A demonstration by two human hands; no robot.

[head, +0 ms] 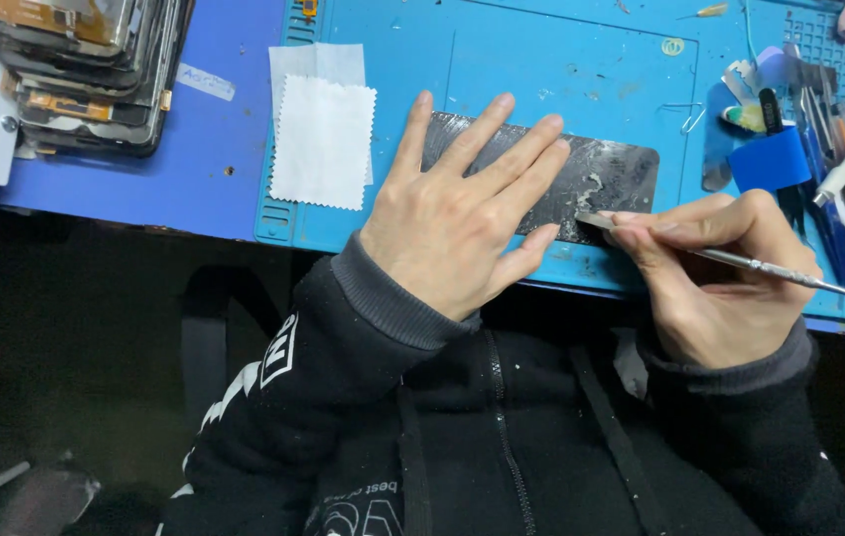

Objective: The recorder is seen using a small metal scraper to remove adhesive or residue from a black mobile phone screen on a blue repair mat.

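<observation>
A dark, glue-streaked phone panel (609, 171) lies flat on the blue work mat (541, 60). My left hand (457, 213) rests flat on the panel's left part with fingers spread, pressing it down. My right hand (715, 273) grips a thin metal scraper tool (740, 260) like a pen. The tool's flat tip touches the panel's near edge, beside a patch of pale residue.
A white cloth (323, 139) lies on the mat's left end. A stack of phone screens (85, 65) stands at the back left. Blue tape (770, 159), picks, tweezers and other small tools crowd the right side. A paper clip (690, 119) lies beyond the panel.
</observation>
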